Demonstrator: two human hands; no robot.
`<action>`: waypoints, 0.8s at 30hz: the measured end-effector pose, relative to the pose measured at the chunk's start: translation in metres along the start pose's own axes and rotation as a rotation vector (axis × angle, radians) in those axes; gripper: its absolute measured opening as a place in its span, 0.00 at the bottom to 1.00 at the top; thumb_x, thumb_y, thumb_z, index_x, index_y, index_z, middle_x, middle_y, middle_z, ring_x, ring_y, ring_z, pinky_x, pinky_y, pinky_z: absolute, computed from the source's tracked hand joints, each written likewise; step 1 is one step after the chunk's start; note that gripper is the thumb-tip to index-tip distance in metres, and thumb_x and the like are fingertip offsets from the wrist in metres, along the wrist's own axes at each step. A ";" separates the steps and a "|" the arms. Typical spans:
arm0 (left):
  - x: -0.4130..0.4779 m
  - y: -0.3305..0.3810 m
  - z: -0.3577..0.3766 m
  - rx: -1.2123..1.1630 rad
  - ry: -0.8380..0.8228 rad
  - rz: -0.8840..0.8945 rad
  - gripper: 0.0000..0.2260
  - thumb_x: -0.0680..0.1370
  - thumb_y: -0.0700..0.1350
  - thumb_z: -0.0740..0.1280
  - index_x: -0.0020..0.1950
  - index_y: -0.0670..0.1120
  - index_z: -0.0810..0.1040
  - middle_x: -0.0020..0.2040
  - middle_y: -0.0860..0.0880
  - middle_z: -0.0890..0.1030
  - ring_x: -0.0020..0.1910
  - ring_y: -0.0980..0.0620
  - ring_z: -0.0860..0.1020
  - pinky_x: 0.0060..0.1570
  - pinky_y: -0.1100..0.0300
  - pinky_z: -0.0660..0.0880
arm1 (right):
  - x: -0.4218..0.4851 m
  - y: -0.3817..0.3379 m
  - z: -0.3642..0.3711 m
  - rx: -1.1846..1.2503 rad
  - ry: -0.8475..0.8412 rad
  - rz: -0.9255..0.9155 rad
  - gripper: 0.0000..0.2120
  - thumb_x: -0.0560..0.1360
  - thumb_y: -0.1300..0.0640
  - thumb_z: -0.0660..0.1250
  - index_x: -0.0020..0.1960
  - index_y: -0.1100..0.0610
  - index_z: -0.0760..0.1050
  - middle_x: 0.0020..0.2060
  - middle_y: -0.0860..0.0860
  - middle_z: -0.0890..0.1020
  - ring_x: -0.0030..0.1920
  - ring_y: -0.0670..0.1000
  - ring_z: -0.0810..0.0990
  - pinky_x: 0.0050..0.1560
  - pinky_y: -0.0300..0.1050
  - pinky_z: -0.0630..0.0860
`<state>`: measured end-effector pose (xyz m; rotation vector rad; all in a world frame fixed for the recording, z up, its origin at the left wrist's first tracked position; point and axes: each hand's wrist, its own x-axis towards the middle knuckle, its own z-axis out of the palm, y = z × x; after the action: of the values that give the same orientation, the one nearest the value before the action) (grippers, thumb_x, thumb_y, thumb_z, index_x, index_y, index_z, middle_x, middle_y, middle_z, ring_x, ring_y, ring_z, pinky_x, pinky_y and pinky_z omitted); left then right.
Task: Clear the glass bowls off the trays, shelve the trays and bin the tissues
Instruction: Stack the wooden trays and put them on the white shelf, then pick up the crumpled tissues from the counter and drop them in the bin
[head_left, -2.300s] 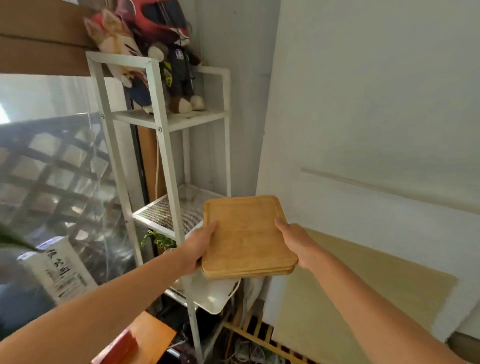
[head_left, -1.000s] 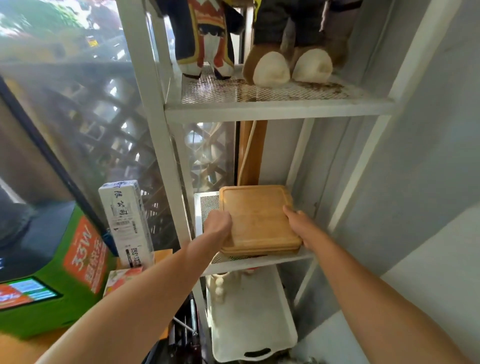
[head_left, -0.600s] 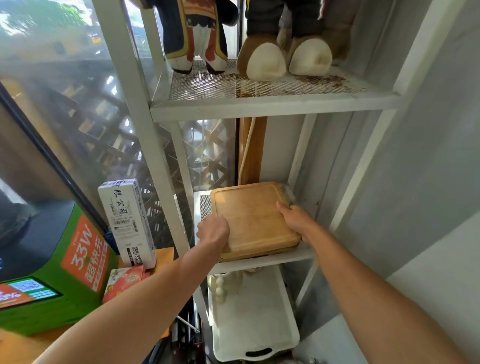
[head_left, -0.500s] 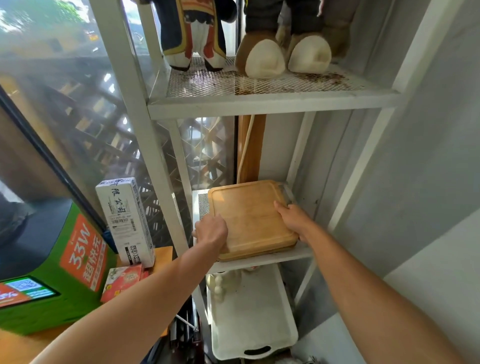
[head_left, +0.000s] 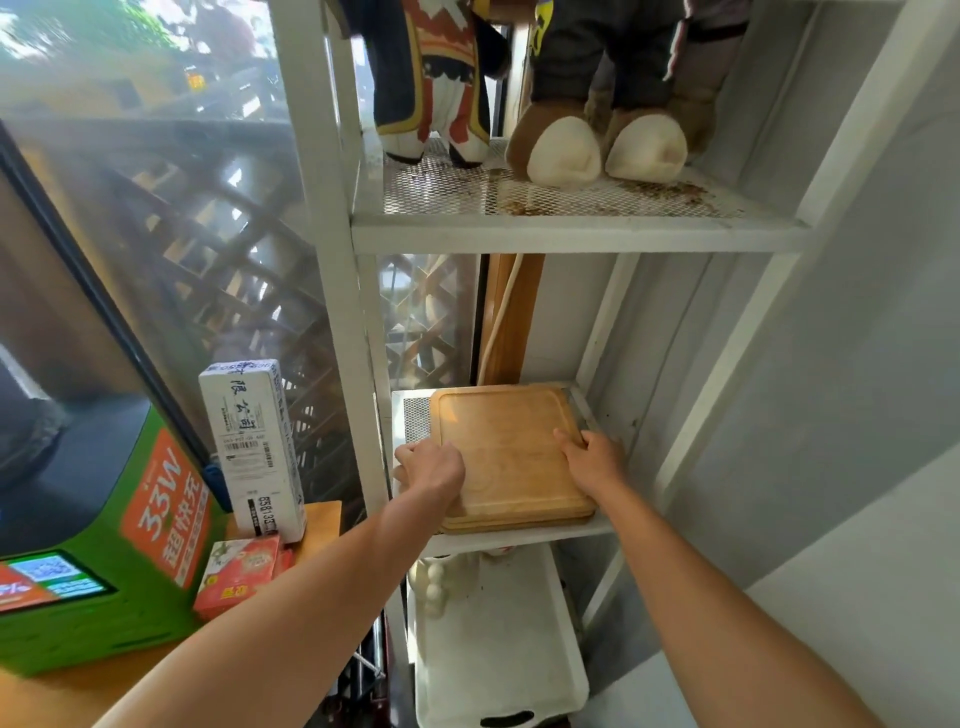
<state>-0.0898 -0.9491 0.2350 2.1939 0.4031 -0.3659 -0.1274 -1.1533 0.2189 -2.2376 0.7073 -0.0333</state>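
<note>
A stack of wooden trays (head_left: 511, 452) lies flat on the middle mesh shelf (head_left: 415, 415) of a white metal rack. My left hand (head_left: 431, 465) grips the stack's left edge near the front. My right hand (head_left: 592, 460) holds the right edge, fingers over the rim. The stack's front edge lines up with the shelf's front lip. No glass bowls or tissues are in view.
Plush toys (head_left: 592, 150) stand on the upper shelf. A white plastic tray (head_left: 498, 649) sits below. Left of the rack are a tall white box (head_left: 252, 447), a red carton (head_left: 241, 574) and a green box (head_left: 119, 551) on a wooden surface. A wall closes the right.
I carried the wooden trays from mid-air onto the middle shelf and slid them further in. Both hands stay on the edges.
</note>
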 end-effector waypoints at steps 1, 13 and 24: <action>-0.001 0.001 -0.002 0.001 -0.015 0.001 0.18 0.83 0.46 0.54 0.69 0.38 0.69 0.70 0.39 0.64 0.64 0.40 0.68 0.64 0.48 0.65 | -0.002 -0.002 -0.002 -0.014 -0.007 -0.009 0.28 0.80 0.39 0.60 0.64 0.63 0.76 0.61 0.61 0.78 0.59 0.61 0.78 0.61 0.54 0.75; -0.071 -0.008 -0.032 0.185 -0.123 0.511 0.16 0.78 0.45 0.65 0.64 0.44 0.71 0.71 0.40 0.67 0.67 0.41 0.69 0.63 0.47 0.74 | -0.104 -0.032 -0.036 -0.240 0.186 -0.188 0.12 0.78 0.53 0.64 0.35 0.52 0.72 0.36 0.52 0.79 0.40 0.54 0.78 0.39 0.49 0.74; -0.139 -0.160 -0.179 0.677 -0.302 0.793 0.11 0.74 0.51 0.64 0.47 0.44 0.80 0.40 0.49 0.79 0.39 0.47 0.78 0.33 0.58 0.71 | -0.300 -0.085 0.060 -0.517 -0.169 -0.144 0.13 0.78 0.50 0.65 0.35 0.52 0.71 0.41 0.55 0.81 0.44 0.56 0.79 0.39 0.46 0.70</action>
<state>-0.2595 -0.7351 0.2834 2.6528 -0.8607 -0.4069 -0.3261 -0.9166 0.2930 -2.7399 0.4995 0.2965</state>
